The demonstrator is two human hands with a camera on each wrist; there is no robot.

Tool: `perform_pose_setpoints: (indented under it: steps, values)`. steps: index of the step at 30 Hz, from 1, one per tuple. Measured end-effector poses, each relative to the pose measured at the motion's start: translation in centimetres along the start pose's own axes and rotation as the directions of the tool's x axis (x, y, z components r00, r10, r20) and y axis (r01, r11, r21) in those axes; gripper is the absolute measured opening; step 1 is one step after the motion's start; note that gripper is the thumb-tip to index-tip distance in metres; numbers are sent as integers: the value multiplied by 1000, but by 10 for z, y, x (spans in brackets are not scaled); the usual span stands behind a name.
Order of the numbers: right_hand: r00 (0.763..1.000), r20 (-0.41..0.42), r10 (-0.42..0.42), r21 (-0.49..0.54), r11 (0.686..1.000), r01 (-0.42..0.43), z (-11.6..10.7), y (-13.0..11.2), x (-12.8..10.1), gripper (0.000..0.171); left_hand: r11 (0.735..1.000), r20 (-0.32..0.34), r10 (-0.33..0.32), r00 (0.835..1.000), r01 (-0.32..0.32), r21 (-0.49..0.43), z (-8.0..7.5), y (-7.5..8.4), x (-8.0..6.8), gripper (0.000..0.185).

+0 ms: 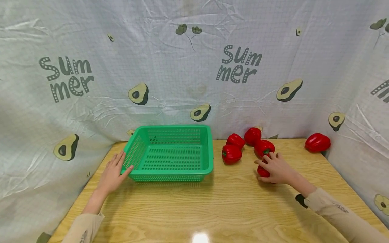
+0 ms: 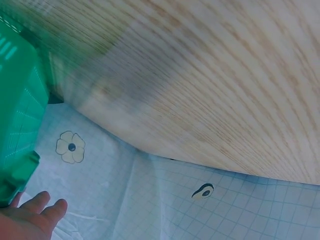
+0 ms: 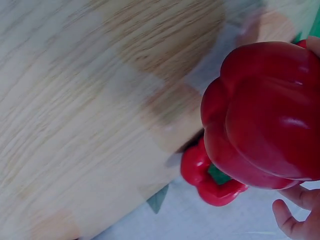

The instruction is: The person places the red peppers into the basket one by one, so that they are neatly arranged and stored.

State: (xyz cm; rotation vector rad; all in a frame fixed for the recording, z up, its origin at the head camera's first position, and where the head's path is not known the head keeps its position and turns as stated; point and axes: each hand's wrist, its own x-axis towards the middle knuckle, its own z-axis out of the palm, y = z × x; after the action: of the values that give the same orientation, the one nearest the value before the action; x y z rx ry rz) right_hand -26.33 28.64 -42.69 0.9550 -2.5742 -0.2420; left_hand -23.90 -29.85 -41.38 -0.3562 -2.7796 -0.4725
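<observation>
A green plastic basket with perforated walls stands on the left half of the table. My left hand rests at its left front corner, fingers extended along the left rim and thumb by the front rim. In the left wrist view, fingertips show beside the green rim. My right hand grips a red bell pepper, its fingers spread over the top and sides. That pepper fills the right of the right wrist view, with fingers at its edges. Just behind it lies another red bell pepper, its green stem showing.
Between basket and right hand sit two red peppers, a front one and a rear one. Another pepper is near the back edge, and one pepper lies at the far right corner. A printed curtain encloses the wooden table.
</observation>
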Motion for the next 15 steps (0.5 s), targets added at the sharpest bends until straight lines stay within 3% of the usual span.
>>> perform_pose_setpoints:
  steps: [10,15]
  values:
    - [1000,-3,7,52,999,-7,-12,-14,14,52,1000,-7,7,1000,-7,-14,1,-1,0,72]
    - [997,-70,-31,35,999,33,-14,-18,26,52,999,-51,19,999,-21,-38,2,1,-1,73]
